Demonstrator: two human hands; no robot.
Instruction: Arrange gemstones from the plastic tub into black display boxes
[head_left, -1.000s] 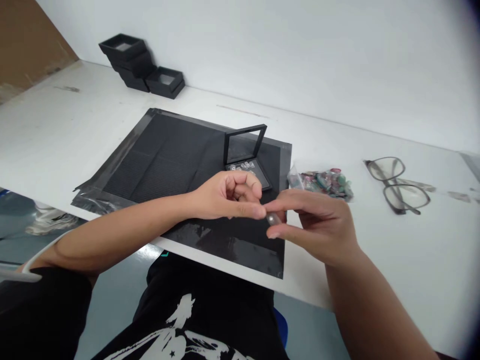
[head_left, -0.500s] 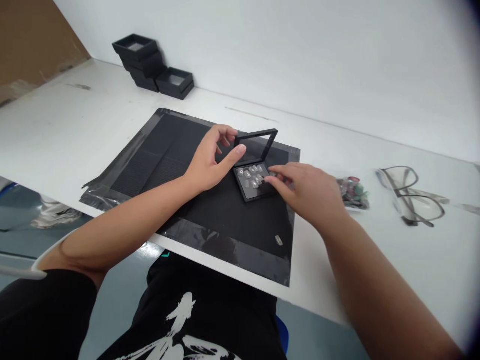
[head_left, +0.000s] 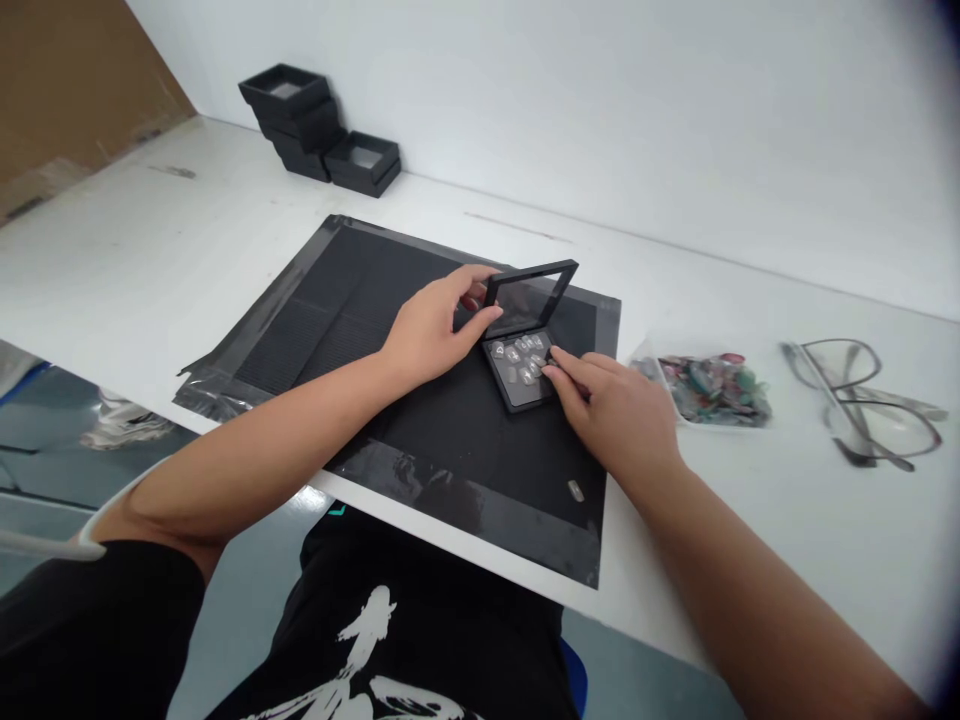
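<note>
A small black hinged case (head_left: 519, 407) stands with its clear-windowed lid (head_left: 574, 266) tilted up. In its base lie several small clear pieces (head_left: 513, 354), some with pale letter-like marks. My left hand (head_left: 431, 325) grips the left edge of the raised lid, thumb in front and fingers partly hidden behind. At the right edge of the base, my right hand (head_left: 634, 415) has thumb and index finger pinched together; what they hold, if anything, I cannot make out. One loose clear piece (head_left: 575, 491) lies on the black mat (head_left: 435, 440), toward its near right corner.
A clear tray (head_left: 724, 425) of colourful flat pieces (head_left: 709, 385) sits right of the mat, with eyeglasses (head_left: 840, 400) beyond it. Black open-topped boxes are stacked (head_left: 300, 125) by the wall at the back left, beside a lower stack (head_left: 364, 165).
My left hand has closed onto the lid's left edge. My right fingertips have come in closer over the base's right edge. The whole view has shifted slightly, showing more of the tray.
</note>
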